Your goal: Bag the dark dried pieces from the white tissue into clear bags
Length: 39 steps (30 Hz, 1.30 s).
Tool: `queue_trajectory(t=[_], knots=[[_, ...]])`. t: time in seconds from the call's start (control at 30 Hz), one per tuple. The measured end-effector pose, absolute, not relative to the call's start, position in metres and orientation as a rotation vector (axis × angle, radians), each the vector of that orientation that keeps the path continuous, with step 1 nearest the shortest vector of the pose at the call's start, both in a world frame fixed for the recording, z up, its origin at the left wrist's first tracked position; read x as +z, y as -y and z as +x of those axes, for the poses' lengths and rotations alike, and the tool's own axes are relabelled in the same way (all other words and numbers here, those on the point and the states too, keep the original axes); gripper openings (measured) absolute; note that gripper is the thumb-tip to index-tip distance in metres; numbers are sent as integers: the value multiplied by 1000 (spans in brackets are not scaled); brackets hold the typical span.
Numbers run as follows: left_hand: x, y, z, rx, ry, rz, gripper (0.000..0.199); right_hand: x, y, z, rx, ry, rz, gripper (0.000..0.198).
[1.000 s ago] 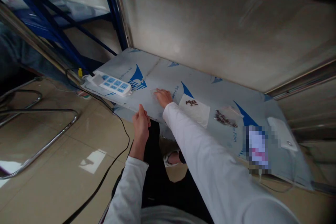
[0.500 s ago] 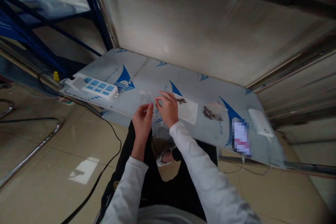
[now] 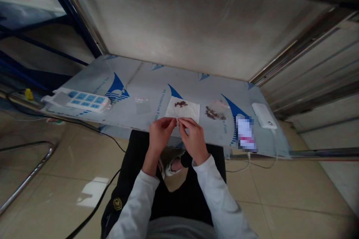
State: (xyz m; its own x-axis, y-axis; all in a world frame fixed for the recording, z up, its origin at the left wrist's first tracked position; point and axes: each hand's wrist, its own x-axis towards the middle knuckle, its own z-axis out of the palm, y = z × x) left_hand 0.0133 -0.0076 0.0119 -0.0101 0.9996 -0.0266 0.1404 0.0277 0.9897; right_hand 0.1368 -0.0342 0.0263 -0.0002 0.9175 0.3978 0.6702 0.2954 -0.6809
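Observation:
My left hand (image 3: 162, 134) and my right hand (image 3: 193, 136) meet fingertip to fingertip over the front edge of the table, just before a white sheet (image 3: 193, 109). Both are closed in a pinch; whatever lies between the fingertips is too small to make out. Several small dark brown pieces (image 3: 181, 104) lie on the sheet. To its right, a clear plastic bag (image 3: 221, 105) lies with more brown pieces (image 3: 213, 113) at it; whether they are inside I cannot tell. A small clear zip bag (image 3: 143, 105) lies flat left of the sheet.
The table (image 3: 131, 71) is covered in printed protective film. A white power strip (image 3: 88, 101) lies at its left end, a phone (image 3: 246, 134) and a white device (image 3: 263, 115) with cables at the right. A wall panel (image 3: 179, 26) stands behind.
My hands were apart near the small zip bag; now their fingertips meet before the white sheet. The zip bag lies uncovered on the table. My view has shifted a little to the right.

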Motion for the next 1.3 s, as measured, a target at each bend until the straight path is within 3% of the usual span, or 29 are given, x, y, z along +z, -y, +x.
queue_trajectory(t=[0.2,0.33,0.47,0.53,0.7,0.77,0.9,1.3], knots=[[33,20,24,817,-1664,1876,19,17,32,150,293,1685,-1659,27],[37,22,20,816,-1506,2145,17,25,28,161,377,1730,-1782,25],[26,19,13,861,-1275,2284,78,35,30,168,550,1749,-1782,29],[18,17,13,866,-1206,2268,86,40,34,166,613,1785,-1712,27],[5,15,17,905,-1244,2073,34,42,23,168,735,1940,-1496,18],[3,14,15,972,-1321,1994,19,33,1,177,641,1912,-1550,19],[1,12,9,1056,-1381,1915,16,2,-61,194,364,1902,-1801,20],[-3,3,-4,1083,-1416,1862,18,-35,-115,192,273,2295,-1836,23]])
